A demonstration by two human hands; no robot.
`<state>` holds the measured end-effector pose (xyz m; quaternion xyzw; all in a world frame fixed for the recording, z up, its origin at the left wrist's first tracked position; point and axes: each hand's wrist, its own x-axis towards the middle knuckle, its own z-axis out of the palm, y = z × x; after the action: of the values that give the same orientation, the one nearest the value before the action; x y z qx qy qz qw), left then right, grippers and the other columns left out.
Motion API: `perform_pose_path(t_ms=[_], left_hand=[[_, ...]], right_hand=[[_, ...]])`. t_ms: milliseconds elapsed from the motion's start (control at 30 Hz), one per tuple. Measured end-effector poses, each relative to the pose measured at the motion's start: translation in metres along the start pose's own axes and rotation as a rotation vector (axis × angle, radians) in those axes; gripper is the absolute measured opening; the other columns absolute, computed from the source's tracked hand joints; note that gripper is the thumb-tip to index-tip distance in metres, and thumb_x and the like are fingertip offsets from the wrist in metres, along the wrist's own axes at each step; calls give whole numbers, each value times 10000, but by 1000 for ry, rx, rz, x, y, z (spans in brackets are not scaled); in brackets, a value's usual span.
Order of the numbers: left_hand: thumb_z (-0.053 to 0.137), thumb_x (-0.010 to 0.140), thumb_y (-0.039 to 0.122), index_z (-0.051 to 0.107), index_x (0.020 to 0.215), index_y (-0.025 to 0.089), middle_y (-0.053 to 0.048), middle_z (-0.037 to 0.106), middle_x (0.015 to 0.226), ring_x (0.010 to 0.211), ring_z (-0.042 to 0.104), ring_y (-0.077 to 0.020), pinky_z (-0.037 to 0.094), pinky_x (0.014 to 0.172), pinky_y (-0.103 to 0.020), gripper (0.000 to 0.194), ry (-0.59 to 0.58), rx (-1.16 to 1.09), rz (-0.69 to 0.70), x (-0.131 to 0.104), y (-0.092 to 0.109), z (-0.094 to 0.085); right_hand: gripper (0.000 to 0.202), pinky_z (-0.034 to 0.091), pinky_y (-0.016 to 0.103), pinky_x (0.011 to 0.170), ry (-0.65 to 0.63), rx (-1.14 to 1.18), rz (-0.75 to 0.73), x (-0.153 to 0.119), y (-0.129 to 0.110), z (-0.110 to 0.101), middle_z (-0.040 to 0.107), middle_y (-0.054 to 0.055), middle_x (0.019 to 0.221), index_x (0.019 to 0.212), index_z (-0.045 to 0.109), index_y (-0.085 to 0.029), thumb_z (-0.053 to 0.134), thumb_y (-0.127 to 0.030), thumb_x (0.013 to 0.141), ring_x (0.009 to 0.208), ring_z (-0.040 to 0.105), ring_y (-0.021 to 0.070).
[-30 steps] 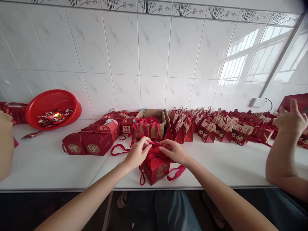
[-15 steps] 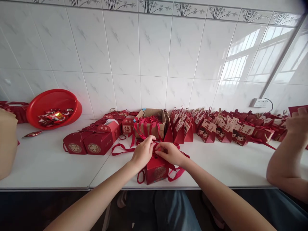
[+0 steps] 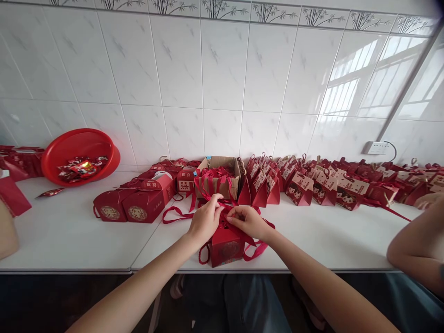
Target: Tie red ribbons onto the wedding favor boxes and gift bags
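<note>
Right in front of me a red gift box (image 3: 227, 249) with a round gold emblem stands near the table's front edge. My left hand (image 3: 206, 216) is closed in a pinch on the red ribbon (image 3: 225, 213) at the top of the box. From the other side my right hand (image 3: 248, 221) pinches the same ribbon, its fingertips close to the left ones. Loose ribbon ends trail at both sides of the box, and a twisted cord loop hangs at its left. The fingers partly hide the ribbon's crossing.
Behind the box stands a cardboard carton (image 3: 234, 185) of red ribbons. Finished-looking red boxes (image 3: 144, 206) sit left of it, several triangular boxes (image 3: 300, 189) to the right. A red basin (image 3: 114, 159) holds wrapped sweets. Another person's arm (image 3: 418, 245) rests at the right edge.
My hands stay at the ribbon with only slight finger movement. At the right, the other person's hand has come down. At the left edge, a red box has come into view beside the tan shape.
</note>
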<state>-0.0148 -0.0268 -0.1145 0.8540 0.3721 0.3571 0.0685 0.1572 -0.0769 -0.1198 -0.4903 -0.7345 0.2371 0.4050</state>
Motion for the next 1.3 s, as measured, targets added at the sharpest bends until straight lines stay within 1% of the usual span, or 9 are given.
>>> perform_pose_path(t_ms=[100,167,433,633,733,900,1033,1133,1300], left_hand=[[441,937,218,474,1160,221,-51,702,920,861,687,-241,462,669,-305,225,3,15,-16,0,1,-1],[447,936,219,487,1141,223,-51,709,917,865,690,-251,453,659,-308,209,-2,25,-21,-1,2,-2],[503,910,201,492,1137,234,-21,718,855,802,684,-232,449,658,-298,230,-22,-20,-18,-4,-2,-1],[544,882,182,477,1171,233,7,693,778,739,664,-188,453,656,-268,300,0,-134,-23,-3,-9,3],[539,888,213,484,1163,215,0,680,776,706,650,-176,451,629,-257,280,32,-194,-47,-3,-13,3],[494,909,265,523,1093,195,-8,641,779,668,625,-151,463,613,-242,199,48,-292,-70,-7,-16,-3],[473,914,268,529,1091,198,4,614,775,634,603,-126,460,604,-224,199,16,-339,-49,-12,-11,-10],[466,916,271,535,1101,202,-1,620,798,642,590,-124,459,627,-231,209,1,-337,-38,-14,-7,-15],[472,910,286,553,1085,198,-18,639,822,715,596,-152,460,659,-258,212,-11,-295,-48,-11,-4,-21]], right_hand=[[191,339,234,562,15,-39,-6,-2,-3,-2,597,-2,650,779,675,-153,617,-328,832,581,437,113],[179,355,241,581,-1,-56,-22,-4,-6,-4,632,12,692,790,684,-157,605,-310,840,604,467,121],[210,426,254,614,-149,-35,-77,-8,-3,-13,713,41,803,879,729,-164,540,-255,875,671,584,151],[248,501,299,771,-210,50,-82,-6,-1,-17,748,49,976,974,758,-196,562,-309,874,873,667,205],[274,506,317,796,-155,103,-18,-6,2,-16,746,63,999,973,755,-186,592,-373,856,911,670,221],[387,489,283,620,-15,203,170,-10,11,-19,733,68,831,980,707,-143,662,-474,784,727,654,186],[331,481,272,596,20,261,296,-14,12,-23,725,60,767,887,716,-141,721,-430,726,665,641,166],[293,488,275,589,40,290,359,-13,11,-22,730,58,751,890,728,-147,720,-385,719,641,646,166],[267,492,280,616,130,276,335,-9,7,-17,734,63,771,880,724,-147,703,-355,713,673,656,176]])
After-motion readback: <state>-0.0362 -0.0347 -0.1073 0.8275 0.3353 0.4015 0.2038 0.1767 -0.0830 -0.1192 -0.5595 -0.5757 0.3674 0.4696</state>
